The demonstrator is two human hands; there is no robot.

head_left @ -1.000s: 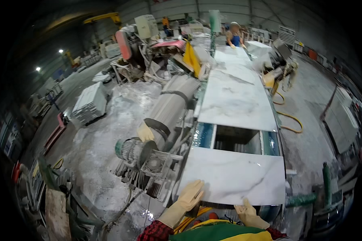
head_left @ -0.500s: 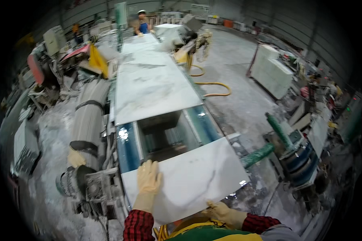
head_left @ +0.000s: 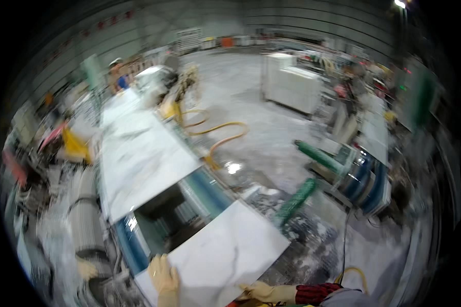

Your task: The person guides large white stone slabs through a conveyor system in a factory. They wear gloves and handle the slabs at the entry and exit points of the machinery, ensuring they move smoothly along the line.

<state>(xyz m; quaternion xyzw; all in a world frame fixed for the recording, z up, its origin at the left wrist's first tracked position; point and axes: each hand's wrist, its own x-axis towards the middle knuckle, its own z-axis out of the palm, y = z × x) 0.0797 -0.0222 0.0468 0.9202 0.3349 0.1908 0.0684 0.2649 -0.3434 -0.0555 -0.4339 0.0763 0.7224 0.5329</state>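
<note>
A white stone slab (head_left: 230, 248) with grey veins lies across the near end of a blue-topped conveyor (head_left: 210, 192). My left hand (head_left: 163, 273), in a cream rubber glove, rests on its far left edge with the fingers stretched out flat. At the near edge, my right hand (head_left: 261, 292), gloved alike, grips the slab's rim; its fingertips are partly hidden and blurred. Beyond a dark gap in the conveyor, a longer white slab (head_left: 146, 158) lies on the belts.
A grey ribbed duct (head_left: 85, 225) runs along the left. Right of the conveyor are a green roller (head_left: 295, 202), a second roller stand (head_left: 361, 179) with blue belts, and a yellow hose (head_left: 230, 127) on the floor. White slabs (head_left: 297, 87) stand farther back. A person (head_left: 119, 77) is at the far end.
My view has swung right, so the conveyor and slabs now sit farther left and lower. Both hands stay on the near slab. More floor shows on the right.
</note>
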